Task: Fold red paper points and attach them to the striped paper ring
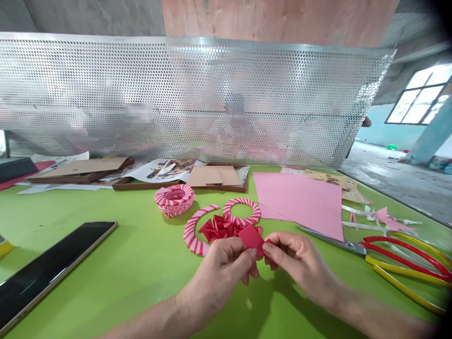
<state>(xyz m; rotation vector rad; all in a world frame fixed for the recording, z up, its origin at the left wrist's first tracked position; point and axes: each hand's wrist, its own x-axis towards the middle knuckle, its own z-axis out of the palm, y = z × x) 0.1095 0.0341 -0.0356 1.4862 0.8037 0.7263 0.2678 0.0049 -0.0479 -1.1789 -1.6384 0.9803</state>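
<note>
My left hand (pixel 226 263) and my right hand (pixel 296 259) meet above the green table (pixel 134 263), both pinching a small folded piece of red paper (pixel 251 237). Just behind it lies a heap of red folded pieces (pixel 219 227). Around the heap are a curved pink-and-white striped paper arc (pixel 194 228) and a striped ring (pixel 242 210). A small striped paper basket (pixel 174 199) stands further back to the left.
A pink paper sheet (pixel 300 200) lies at the right, with red-and-yellow-handled scissors (pixel 388 256) and paper scraps (pixel 381 216) beyond. A dark tablet (pixel 49 268) lies at the left. Cardboard and flat trays (pixel 141 174) line the perforated metal screen (pixel 197 99).
</note>
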